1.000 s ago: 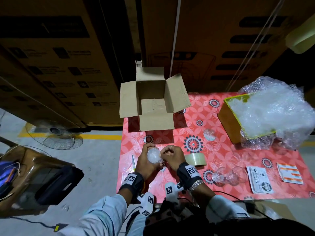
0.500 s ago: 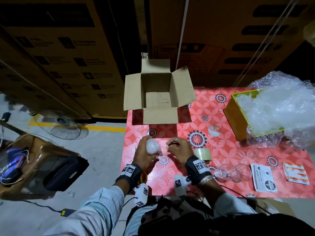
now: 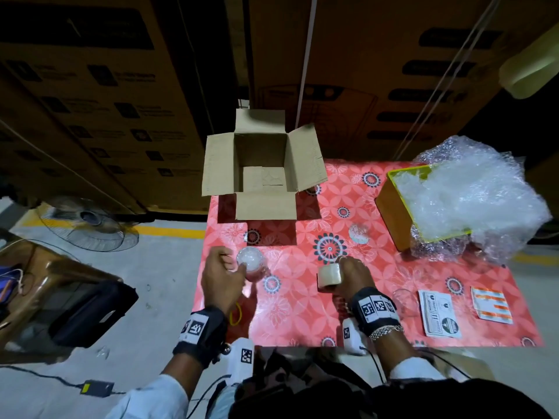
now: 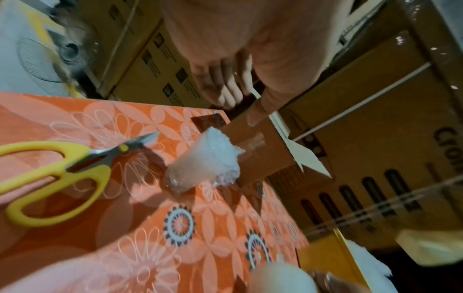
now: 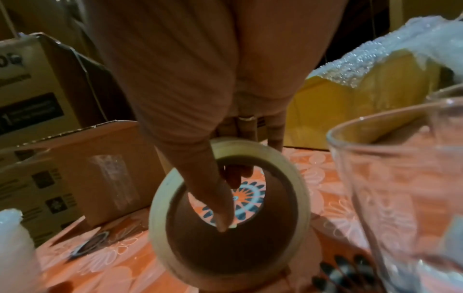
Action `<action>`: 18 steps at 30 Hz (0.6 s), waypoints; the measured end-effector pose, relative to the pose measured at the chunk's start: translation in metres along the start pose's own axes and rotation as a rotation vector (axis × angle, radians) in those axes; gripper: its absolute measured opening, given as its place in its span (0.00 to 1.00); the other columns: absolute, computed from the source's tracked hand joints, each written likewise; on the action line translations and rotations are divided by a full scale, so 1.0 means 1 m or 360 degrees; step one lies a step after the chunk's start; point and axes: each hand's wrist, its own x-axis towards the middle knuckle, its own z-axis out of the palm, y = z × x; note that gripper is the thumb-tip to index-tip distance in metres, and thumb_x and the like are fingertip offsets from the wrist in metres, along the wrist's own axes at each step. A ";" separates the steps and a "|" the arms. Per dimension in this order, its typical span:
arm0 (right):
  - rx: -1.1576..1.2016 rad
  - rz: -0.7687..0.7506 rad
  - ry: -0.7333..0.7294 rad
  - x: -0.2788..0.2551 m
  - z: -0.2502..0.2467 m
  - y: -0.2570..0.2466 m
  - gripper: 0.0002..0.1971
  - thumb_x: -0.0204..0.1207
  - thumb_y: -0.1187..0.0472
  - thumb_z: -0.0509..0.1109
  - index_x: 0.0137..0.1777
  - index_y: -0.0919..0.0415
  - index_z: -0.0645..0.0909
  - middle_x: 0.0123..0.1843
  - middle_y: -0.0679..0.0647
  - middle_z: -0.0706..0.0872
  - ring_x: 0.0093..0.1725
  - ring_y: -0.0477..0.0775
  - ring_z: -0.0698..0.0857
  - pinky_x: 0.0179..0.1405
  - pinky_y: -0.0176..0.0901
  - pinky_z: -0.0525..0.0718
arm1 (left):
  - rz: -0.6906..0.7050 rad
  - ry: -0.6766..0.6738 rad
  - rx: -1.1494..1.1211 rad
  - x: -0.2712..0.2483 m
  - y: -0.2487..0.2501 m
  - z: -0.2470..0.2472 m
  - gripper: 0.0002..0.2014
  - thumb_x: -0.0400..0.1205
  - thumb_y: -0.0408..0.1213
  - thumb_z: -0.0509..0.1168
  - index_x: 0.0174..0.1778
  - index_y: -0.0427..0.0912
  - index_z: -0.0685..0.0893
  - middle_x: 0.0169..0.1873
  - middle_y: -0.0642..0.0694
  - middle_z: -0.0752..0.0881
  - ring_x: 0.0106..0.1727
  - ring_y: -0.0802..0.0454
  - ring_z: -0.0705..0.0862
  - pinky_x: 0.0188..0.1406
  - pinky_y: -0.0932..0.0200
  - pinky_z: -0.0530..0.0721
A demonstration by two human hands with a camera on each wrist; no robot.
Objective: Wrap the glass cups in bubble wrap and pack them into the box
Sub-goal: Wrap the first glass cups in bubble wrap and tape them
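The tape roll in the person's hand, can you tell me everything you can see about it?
The tape roll is a pale, see-through-looking ring wound on a brown cardboard core. The right hand holds it lifted off the red flowery tablecloth, thumb hooked through the hole and fingers over the outer rim. It stands on edge, its hole facing the wrist camera. No loose tape end shows.

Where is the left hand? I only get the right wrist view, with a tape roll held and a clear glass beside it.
Observer: The left hand hovers open over a bubble-wrapped glass cup standing on the orange flowered table; no finger wraps it.
Operator: Any tool near it?
Observer: Yellow-handled metal scissors lie on the table beside that cup, untouched.
Operator: Anything packed yet?
Observer: No. The head view shows the brown cardboard box with flaps open and nothing inside, while the right hand holds the beige tape roll.
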 end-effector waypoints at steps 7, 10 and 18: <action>0.0791 0.0036 -0.0043 -0.032 0.008 -0.011 0.33 0.59 0.52 0.89 0.64 0.59 0.83 0.51 0.50 0.89 0.48 0.54 0.89 0.45 0.45 0.90 | -0.0286 -0.1122 -0.0407 -0.032 0.004 0.064 0.21 0.76 0.55 0.77 0.62 0.51 0.86 0.50 0.49 0.89 0.55 0.46 0.91 0.59 0.50 0.90; 0.1399 0.0096 -0.0154 -0.052 0.008 -0.021 0.27 0.61 0.67 0.89 0.60 0.62 0.84 0.46 0.55 0.91 0.43 0.55 0.91 0.36 0.43 0.89 | -0.0568 -0.1274 -0.0688 -0.045 0.008 0.078 0.17 0.89 0.43 0.67 0.72 0.41 0.82 0.54 0.44 0.89 0.50 0.52 0.90 0.48 0.60 0.87; 0.2108 0.0009 -0.0363 -0.067 0.013 -0.013 0.36 0.62 0.84 0.80 0.71 0.64 0.82 0.62 0.65 0.90 0.56 0.60 0.92 0.44 0.50 0.92 | -0.0859 -0.1405 -0.0790 -0.043 0.007 0.076 0.35 0.84 0.67 0.63 0.69 0.38 0.87 0.54 0.27 0.88 0.51 0.31 0.86 0.50 0.41 0.87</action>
